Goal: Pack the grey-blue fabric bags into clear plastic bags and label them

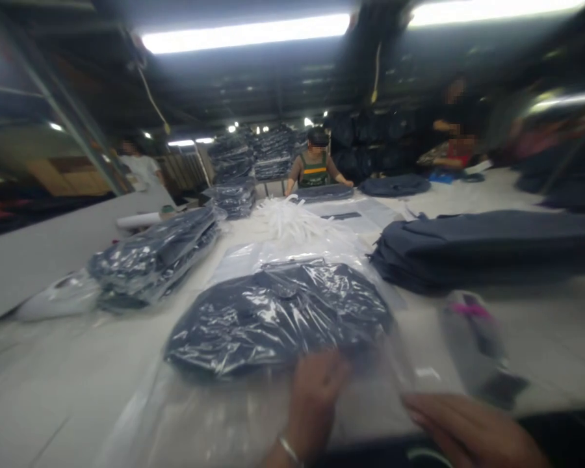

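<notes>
A folded dark navy garment [273, 318] lies in a clear plastic bag [214, 416] on the white table in front of me. The bag's loose end spreads toward me. My left hand [316, 390], with a bracelet at the wrist, is curled at the garment's near edge and closed on the plastic. My right hand [468, 426] is at the bag's near right side, fingers together and tips on the film; its thumb is hidden. Both hands are somewhat blurred. Beyond my right hand lies a blurred grey and pink tool [478, 344], perhaps a tape dispenser.
Bagged garments [156, 257] are piled at left. A stack of dark folded garments [487, 247] stands at right. White strips [292, 218] lie beyond the bag. Across the table a person [316, 166] handles a dark garment [322, 193]; other people stand farther back.
</notes>
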Demonstrator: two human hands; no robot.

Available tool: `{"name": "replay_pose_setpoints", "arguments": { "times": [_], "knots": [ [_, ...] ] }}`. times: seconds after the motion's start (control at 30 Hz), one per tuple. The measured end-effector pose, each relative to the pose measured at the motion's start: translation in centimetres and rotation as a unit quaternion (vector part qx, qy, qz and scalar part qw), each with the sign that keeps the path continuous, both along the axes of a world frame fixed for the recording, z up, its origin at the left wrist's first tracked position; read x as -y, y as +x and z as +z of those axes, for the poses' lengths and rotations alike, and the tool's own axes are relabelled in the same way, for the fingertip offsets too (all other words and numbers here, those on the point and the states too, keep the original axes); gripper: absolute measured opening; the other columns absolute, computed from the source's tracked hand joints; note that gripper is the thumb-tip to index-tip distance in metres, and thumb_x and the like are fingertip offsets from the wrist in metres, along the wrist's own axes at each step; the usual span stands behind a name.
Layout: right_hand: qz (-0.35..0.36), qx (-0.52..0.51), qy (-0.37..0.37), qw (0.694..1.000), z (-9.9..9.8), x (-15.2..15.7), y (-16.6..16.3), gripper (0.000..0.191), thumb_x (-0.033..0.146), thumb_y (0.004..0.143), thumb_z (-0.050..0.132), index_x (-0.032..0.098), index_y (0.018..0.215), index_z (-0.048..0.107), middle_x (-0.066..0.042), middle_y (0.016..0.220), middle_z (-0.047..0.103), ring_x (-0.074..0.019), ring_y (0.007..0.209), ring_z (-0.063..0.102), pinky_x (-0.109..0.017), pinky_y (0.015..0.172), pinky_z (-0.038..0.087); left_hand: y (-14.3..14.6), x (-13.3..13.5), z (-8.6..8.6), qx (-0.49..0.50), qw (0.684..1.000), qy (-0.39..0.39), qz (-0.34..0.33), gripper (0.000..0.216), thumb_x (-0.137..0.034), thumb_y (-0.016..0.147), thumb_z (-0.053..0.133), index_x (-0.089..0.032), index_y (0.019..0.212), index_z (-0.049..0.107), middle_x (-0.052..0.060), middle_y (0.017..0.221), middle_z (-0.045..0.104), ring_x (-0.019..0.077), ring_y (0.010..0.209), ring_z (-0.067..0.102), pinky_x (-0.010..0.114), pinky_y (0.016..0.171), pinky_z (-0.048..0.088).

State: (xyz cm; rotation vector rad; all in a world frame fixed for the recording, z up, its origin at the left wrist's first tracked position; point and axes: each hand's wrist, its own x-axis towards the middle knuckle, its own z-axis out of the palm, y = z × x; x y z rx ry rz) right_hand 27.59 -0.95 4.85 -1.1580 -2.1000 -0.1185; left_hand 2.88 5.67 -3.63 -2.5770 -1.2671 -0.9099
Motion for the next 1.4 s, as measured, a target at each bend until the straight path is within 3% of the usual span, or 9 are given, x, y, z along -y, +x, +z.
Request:
{"name": "replay_pose_setpoints", "arguments": {
  "times": [0.13, 0.33, 0.43, 0.53, 0.67, 0.83, 1.03, 1.23, 1.4],
  "knots": [
    [0.041, 0.029, 0.053, 0.997, 2.7, -6.0, -5.0, 0.023, 0.024, 0.093, 0.055, 0.025, 0.108, 0.073, -0.005, 0.098, 0.077, -0.0185, 0.089, 0.071, -0.031, 0.088, 0.054, -0.4, 2.2, 0.4, 0.001, 0.998, -0.011, -0.065, 0.024, -0.017, 0.094, 0.052, -0.021, 0.112, 0.067, 0.008, 0.109, 0.072, 0.0188, 0.097, 0.063, 0.035, 0.082, 0.052],
    [0.019, 0.171, -0.032, 0.985, -5.1, -13.6, -5.7, 0.049, 0.046, 0.094, 0.052, 0.018, 0.133, 0.059, -0.015, 0.139, 0.057, -0.0329, 0.133, 0.047, -0.057, 0.11, 0.034, -6.6, 3.5, 3.9, 0.012, 0.986, -0.067, -0.155, 0.028, -0.026, 0.095, 0.052, -0.022, 0.122, 0.061, 0.003, 0.112, 0.073, 0.0128, 0.095, 0.066, 0.025, 0.081, 0.054],
    [0.005, 0.199, -0.031, 0.98, -8.1, -13.6, -4.4, 0.055, 0.05, 0.095, 0.045, 0.018, 0.14, 0.052, -0.014, 0.145, 0.052, -0.0353, 0.139, 0.039, -0.06, 0.111, 0.03, -13.0, 2.3, 5.8, 0.092, 0.993, -0.002, 0.07, 0.034, -0.027, 0.094, 0.055, -0.026, 0.128, 0.058, 0.005, 0.119, 0.07, 0.0163, 0.11, 0.064, 0.031, 0.095, 0.052],
    [0.01, 0.196, -0.003, 0.981, -9.2, -12.7, -3.5, 0.055, 0.046, 0.098, 0.04, 0.019, 0.145, 0.046, -0.012, 0.147, 0.049, -0.0334, 0.14, 0.038, -0.059, 0.114, 0.025, -19.4, 0.2, 5.3, 0.105, 0.932, 0.007, 0.347, 0.06, -0.042, 0.088, 0.064, -0.021, 0.141, 0.047, 0.017, 0.144, 0.05, 0.0331, 0.137, 0.043, 0.054, 0.111, 0.038],
    [0.013, 0.209, 0.008, 0.978, -10.7, -14.1, -2.7, 0.057, 0.049, 0.097, 0.042, 0.02, 0.146, 0.045, -0.012, 0.15, 0.046, -0.0346, 0.139, 0.039, -0.06, 0.114, 0.023, -23.7, -1.7, 0.8, 0.142, 0.9, -0.093, 0.402, 0.086, -0.056, 0.085, 0.062, -0.017, 0.153, 0.027, 0.021, 0.155, 0.034, 0.0356, 0.145, 0.03, 0.057, 0.114, 0.034],
    [0.005, 0.208, 0.0, 0.978, -12.3, -16.7, -1.6, 0.06, 0.05, 0.095, 0.047, 0.022, 0.148, 0.041, -0.012, 0.154, 0.04, -0.0334, 0.14, 0.038, -0.061, 0.115, 0.019, -24.0, -1.8, -2.6, 0.142, 0.911, -0.121, 0.367, 0.086, -0.057, 0.085, 0.061, -0.019, 0.153, 0.025, 0.021, 0.161, 0.02, 0.0361, 0.147, 0.023, 0.055, 0.113, 0.036],
    [0.014, 0.188, -0.009, 0.982, -10.8, -11.2, -2.2, 0.054, 0.038, 0.097, 0.048, 0.024, 0.148, 0.041, -0.012, 0.156, 0.036, -0.0316, 0.146, 0.027, -0.06, 0.117, 0.017, -21.6, 1.6, -0.3, 0.015, 0.941, -0.005, 0.337, 0.069, -0.043, 0.09, 0.06, -0.021, 0.15, 0.035, 0.02, 0.162, 0.015, 0.0385, 0.149, 0.014, 0.062, 0.116, 0.024],
    [0.088, 0.211, -0.075, 0.971, -11.8, -6.0, -2.3, 0.056, 0.04, 0.092, 0.055, 0.021, 0.144, 0.046, -0.013, 0.154, 0.039, -0.0335, 0.144, 0.031, -0.06, 0.114, 0.027, -17.3, 4.9, -0.6, -0.119, 0.99, -0.019, 0.074, 0.056, -0.044, 0.091, 0.059, -0.019, 0.14, 0.048, 0.014, 0.145, 0.052, 0.0291, 0.14, 0.041, 0.048, 0.115, 0.034],
    [0.047, 0.162, -0.065, 0.983, -13.8, -6.4, -1.1, 0.037, 0.018, 0.093, 0.049, 0.016, 0.127, 0.063, -0.015, 0.123, 0.068, -0.0266, 0.114, 0.063, -0.044, 0.096, 0.053, -16.6, 2.8, -2.7, -0.112, 0.985, -0.016, 0.132, 0.054, -0.042, 0.09, 0.06, -0.018, 0.138, 0.052, 0.014, 0.128, 0.064, 0.0278, 0.114, 0.062, 0.041, 0.096, 0.051]
  ]
}}
